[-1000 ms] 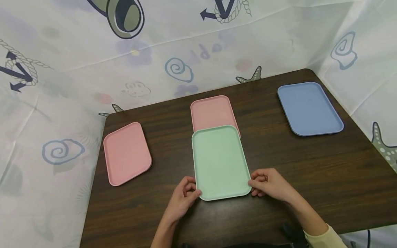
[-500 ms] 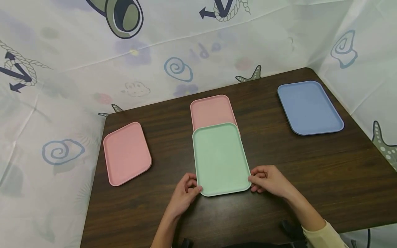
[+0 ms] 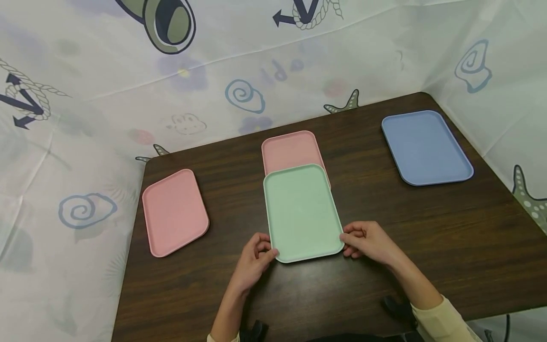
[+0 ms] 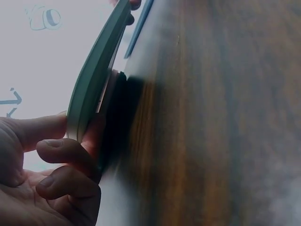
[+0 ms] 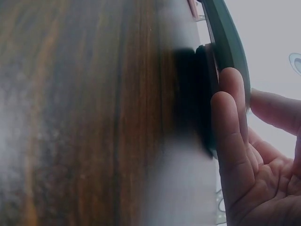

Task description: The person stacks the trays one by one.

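A green tray is pinched at its near corners by both hands and overlaps the near part of a pink tray in the head view. My left hand grips the left corner, thumb on the rim and fingers at the edge and below. At the right corner my right hand does the same. Both wrist views show the green tray tilted off the table, fingers beneath it. The pink tray's near part is hidden.
A second pink tray lies at the table's left side. Toward the far right corner lies a blue tray. The dark wooden table is backed by a patterned white cloth.
Both hands have shifted the green tray a little away from the body, so it covers more of the pink tray beneath. The other trays have stayed put.
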Motion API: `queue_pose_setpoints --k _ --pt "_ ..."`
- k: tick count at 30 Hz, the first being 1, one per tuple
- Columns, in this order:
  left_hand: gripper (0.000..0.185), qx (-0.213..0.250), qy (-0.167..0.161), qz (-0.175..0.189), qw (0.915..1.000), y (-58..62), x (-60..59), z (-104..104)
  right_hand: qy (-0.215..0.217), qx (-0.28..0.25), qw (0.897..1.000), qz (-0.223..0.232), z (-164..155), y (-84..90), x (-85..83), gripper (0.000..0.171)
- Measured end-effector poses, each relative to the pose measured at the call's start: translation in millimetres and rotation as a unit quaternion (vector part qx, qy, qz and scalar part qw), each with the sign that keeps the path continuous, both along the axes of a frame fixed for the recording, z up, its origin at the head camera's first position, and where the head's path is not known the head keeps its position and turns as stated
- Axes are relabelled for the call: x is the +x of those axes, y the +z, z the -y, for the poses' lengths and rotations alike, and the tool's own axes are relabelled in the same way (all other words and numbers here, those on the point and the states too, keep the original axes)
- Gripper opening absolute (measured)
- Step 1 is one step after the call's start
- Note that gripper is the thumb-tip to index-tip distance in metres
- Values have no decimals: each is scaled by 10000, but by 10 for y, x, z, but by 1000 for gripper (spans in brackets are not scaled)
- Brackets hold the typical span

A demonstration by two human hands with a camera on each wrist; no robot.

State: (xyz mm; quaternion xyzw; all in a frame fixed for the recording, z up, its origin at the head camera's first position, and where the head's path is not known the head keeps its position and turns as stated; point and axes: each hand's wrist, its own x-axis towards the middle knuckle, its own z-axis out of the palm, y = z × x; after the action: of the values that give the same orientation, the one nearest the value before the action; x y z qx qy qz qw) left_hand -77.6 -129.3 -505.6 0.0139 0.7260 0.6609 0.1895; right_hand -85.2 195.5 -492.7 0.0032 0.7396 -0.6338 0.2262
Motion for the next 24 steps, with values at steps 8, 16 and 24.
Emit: queue_pose_setpoints --k 8,16,24 --pt "29 95 315 50 9994 4 -80 -27 -144 -127 9998 27 14 -22 -57 40" --pt "27 204 499 -52 9985 -33 -151 -65 -276 -119 9995 25 28 -49 -117 43" --pt "25 158 608 -146 9979 -55 -233 -80 -284 -180 9994 -51 40 -60 -172 45"
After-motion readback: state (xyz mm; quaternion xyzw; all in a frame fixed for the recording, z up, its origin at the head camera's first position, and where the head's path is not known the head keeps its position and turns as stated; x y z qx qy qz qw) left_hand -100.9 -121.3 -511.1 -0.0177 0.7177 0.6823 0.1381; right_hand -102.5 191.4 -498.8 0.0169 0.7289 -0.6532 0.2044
